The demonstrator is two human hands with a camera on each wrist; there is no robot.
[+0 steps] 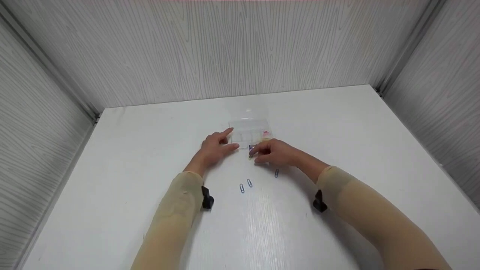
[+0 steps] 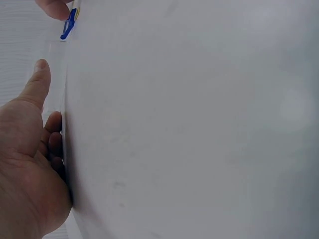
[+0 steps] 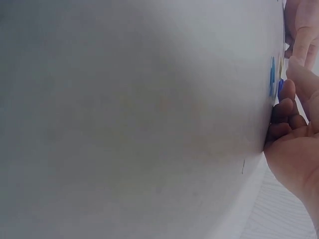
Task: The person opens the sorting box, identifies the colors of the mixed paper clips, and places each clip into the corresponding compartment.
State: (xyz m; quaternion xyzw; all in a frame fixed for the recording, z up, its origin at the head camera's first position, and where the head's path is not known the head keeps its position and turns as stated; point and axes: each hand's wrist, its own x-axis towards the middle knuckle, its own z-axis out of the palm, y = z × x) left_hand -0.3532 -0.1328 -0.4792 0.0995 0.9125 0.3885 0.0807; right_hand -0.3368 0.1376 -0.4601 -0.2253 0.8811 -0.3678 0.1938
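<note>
My left hand point(image 1: 214, 149) lies along the left side of a clear plastic compartment box point(image 1: 240, 138), its lid tipped back. Thumb and index finger are spread at the box's side and front corner, the other fingers bent under. At the front edge of the box, my right hand point(image 1: 277, 152) has curled fingers, the tips right at a small dark blue looped clip point(image 2: 70, 22) with a bit of yellow beside it. The right thumb shows close by; the fingers partly hide the clip. Something pink point(image 1: 266, 133) is in a right-hand compartment.
Two blue paper clips, one on the left point(image 1: 242, 188) and one on the right point(image 1: 249, 183), lie on the white table point(image 1: 150, 161) in front of the box. A third paper clip point(image 1: 276, 173) lies below the right hand. Pale wood-grain panels point(image 1: 225, 48) enclose the back and sides.
</note>
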